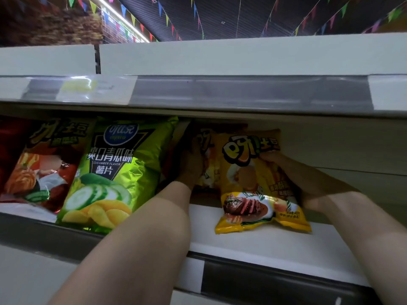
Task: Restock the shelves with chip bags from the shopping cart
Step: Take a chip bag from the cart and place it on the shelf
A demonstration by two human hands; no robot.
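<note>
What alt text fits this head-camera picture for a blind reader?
The right hand grips a yellow chip bag resting on a white shelf, while the left hand holds a second yellow bag behind it. A green cucumber bag and a red bag lean to their left.

The bare left forearm (141, 238) and right forearm (363, 234) reach forward from the bottom of the view, angled slightly toward each other. The left hand (191, 166), in shadow, curls its fingers (198, 148) round the edge of the rear yellow bag (211, 168). The right hand (312, 186) grips the right side of the front yellow bag (242, 172), its fingers mostly hidden behind it.
</note>
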